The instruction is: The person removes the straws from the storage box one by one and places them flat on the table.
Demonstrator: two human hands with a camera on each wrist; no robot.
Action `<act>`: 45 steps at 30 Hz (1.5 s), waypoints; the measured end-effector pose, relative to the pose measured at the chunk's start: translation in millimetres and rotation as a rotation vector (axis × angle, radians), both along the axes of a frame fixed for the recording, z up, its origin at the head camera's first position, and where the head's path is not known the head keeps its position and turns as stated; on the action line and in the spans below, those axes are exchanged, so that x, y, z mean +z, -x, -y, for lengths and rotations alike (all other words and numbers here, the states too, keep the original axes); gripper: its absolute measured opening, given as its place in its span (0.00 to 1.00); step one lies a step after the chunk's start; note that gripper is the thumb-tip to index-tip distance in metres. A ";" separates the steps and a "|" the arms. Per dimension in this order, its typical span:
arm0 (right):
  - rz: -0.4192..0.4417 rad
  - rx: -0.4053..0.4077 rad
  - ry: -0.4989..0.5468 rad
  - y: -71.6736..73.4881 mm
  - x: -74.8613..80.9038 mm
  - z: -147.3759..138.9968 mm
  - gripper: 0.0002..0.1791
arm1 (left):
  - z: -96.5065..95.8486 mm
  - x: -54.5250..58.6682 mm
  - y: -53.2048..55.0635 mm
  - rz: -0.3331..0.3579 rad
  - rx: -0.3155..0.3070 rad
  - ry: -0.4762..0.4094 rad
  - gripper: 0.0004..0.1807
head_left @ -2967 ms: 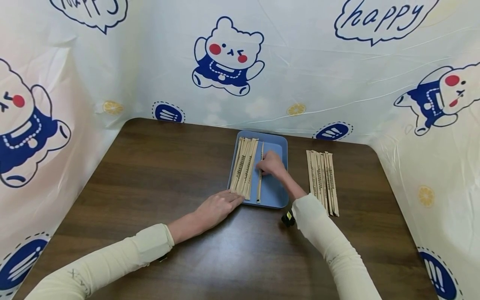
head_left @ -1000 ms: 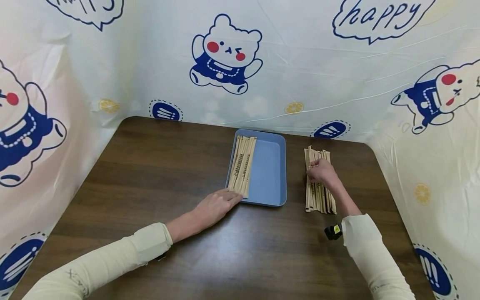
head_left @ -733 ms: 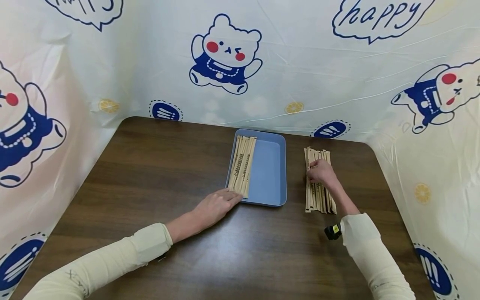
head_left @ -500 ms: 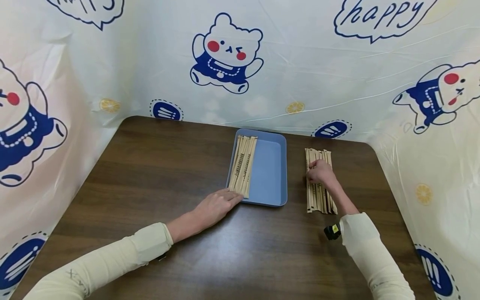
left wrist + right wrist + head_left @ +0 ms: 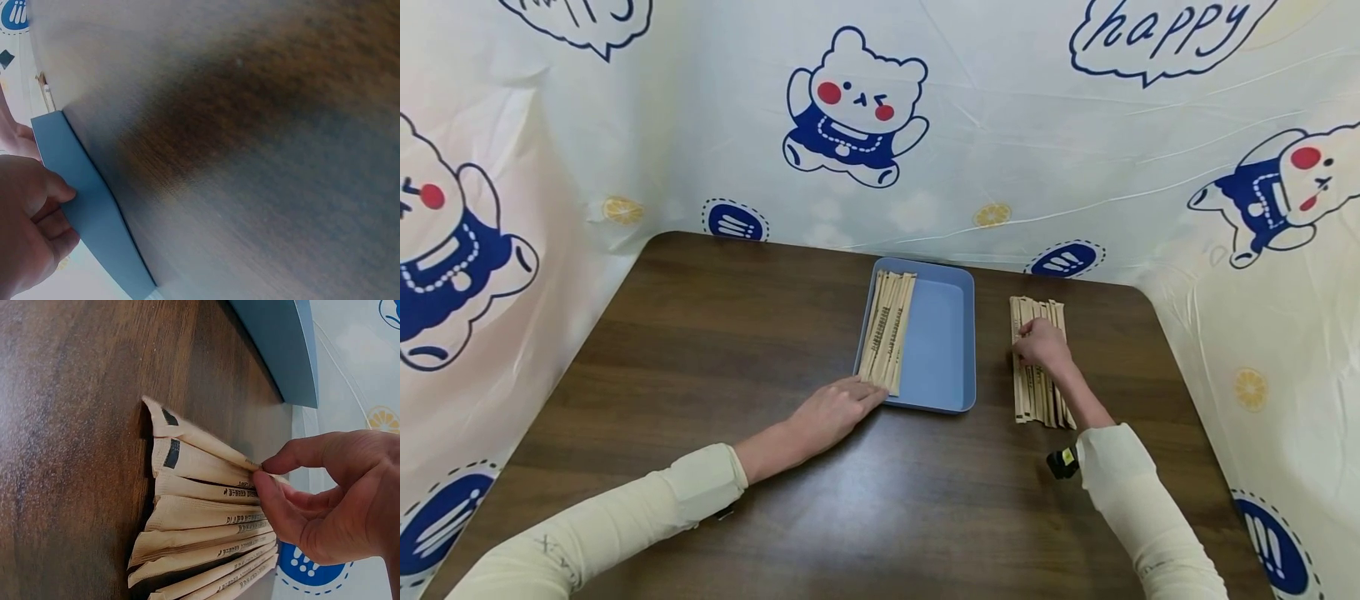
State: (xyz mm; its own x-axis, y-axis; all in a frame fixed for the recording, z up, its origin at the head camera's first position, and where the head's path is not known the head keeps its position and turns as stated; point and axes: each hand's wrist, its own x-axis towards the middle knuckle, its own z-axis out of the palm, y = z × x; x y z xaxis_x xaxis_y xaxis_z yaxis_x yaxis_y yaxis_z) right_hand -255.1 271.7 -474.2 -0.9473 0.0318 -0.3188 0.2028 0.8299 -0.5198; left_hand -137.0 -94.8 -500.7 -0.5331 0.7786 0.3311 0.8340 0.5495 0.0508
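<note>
My left hand (image 5: 838, 410) holds the near left corner of a blue tray (image 5: 938, 350). In the left wrist view the digits press the tray's outer wall (image 5: 100, 212). Several slim, printed paper-wrapped sticks (image 5: 883, 333) lie side by side along the tray's left side. To the right of the tray, my right hand (image 5: 1043, 343) is over a second row of paper-wrapped sticks (image 5: 1037, 400). Thumb and finger pinch the leftmost paper-wrapped stick (image 5: 203, 440) in the right wrist view. The hand hides the middle of that row.
A dark wooden table (image 5: 722, 350) carries everything. Behind it and at both sides hangs a pale curtain (image 5: 1000, 125) with bear prints. A small black wrist camera (image 5: 1062, 462) sits under the right cuff, just above the table.
My right hand has moved right, out of the tray, with one paper-wrapped stick, which now lies at the left edge of the right row. The left hand has stayed at the corner.
</note>
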 end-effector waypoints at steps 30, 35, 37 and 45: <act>-0.762 0.524 0.057 -61.6 -14.8 43.6 0.19 | 0.0 2.9 -1.4 0.015 0.005 0.023 0.19; -0.823 0.704 0.063 -81.9 -24.3 51.6 0.23 | 0.0 3.3 -1.4 0.012 0.002 0.015 0.19; -0.824 0.745 0.056 -88.6 -27.7 52.9 0.24 | -0.1 3.5 -1.3 0.014 0.004 0.016 0.19; -0.874 0.865 0.001 -106.3 -38.9 51.9 0.26 | 0.3 2.5 -0.8 0.020 0.005 0.019 0.19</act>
State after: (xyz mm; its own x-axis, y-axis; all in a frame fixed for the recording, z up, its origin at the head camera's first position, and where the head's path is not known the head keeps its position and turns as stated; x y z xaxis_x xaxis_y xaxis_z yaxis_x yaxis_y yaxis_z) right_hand -148.9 219.8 -513.0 -0.5518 -0.7124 0.4337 -0.8303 0.5180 -0.2055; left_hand -136.3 -95.1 -498.3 -0.5437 0.7817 0.3054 0.8299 0.5551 0.0567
